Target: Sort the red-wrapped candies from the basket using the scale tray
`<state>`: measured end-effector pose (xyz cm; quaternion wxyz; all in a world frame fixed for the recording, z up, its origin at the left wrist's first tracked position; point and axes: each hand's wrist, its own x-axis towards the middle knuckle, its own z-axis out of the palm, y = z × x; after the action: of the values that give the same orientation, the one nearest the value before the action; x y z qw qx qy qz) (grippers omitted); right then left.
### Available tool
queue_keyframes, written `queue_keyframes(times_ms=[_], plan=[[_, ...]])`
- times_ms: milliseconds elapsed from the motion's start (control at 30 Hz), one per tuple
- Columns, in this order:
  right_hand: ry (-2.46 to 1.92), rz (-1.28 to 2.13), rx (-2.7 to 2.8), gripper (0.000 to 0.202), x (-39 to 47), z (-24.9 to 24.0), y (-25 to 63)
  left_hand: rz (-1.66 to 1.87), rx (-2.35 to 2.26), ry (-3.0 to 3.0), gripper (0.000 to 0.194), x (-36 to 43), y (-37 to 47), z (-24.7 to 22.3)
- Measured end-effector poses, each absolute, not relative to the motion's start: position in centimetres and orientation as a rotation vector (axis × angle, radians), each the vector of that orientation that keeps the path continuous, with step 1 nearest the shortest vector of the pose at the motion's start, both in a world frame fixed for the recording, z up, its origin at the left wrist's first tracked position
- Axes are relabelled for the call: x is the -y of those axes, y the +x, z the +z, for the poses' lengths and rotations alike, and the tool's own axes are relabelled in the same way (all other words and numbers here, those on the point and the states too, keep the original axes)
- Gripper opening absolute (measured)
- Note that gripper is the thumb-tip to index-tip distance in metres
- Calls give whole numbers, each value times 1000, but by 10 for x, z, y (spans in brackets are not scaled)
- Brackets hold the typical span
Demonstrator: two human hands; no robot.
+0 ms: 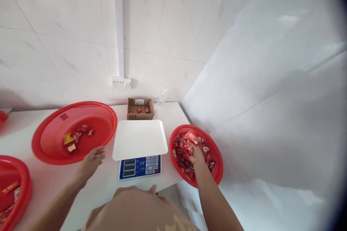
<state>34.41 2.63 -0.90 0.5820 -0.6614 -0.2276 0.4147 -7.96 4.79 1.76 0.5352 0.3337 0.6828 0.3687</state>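
Observation:
My right hand (197, 154) reaches into the red basket (221, 166) on the right, its fingers closed on a red snack packet (187, 147). Many similar small wrapped packets fill that basket around it. My left hand (92, 161) hovers by the near right rim of a large red mesh basket (45, 140), empty, its fingers loosely bent and apart. A few packets, one yellow (68, 138) and the others red, lie at the bottom of the mesh basket. Between my hands stands a digital scale with a bare white pan (140, 139) and a blue keypad panel (139, 167).
Behind the scale sits a cardboard box (141, 116) with a few packets in it. Beside it is a clear plastic bottle (163, 96). Another red basket (25, 184) with packets stands at the lower left. A socket strip (121, 82) is on the tiled wall.

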Motion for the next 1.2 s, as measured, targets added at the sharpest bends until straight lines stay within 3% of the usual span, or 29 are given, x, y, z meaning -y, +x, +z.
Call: queue_keyframes(times_ms=[200,333,533,667,800,900,1100,1200], plan=[[-1225,1315,486,32,-57,1,235,653,-974,618,57,-36,17,48],[-1107,1441,512,34,-61,9,172,676,-907,467,69,-45,56,41],[-1092,1596,499,44,-75,9,169,785,-1010,403,58,-60,39,12],[-1313,1540,608,44,-86,-6,186,835,-1021,419,45,-71,26,7],[-1784,1151,849,57,-87,-28,203,871,-1043,390,45,-82,18,4],[-1871,885,1069,66,-83,-40,211,874,-1070,363,41,-86,15,-1],[-1715,946,1267,53,-65,-46,201,887,-1108,341,28,-88,17,-15],[-1660,998,1355,43,-57,-46,192,890,-1123,348,30,-88,16,-19]])
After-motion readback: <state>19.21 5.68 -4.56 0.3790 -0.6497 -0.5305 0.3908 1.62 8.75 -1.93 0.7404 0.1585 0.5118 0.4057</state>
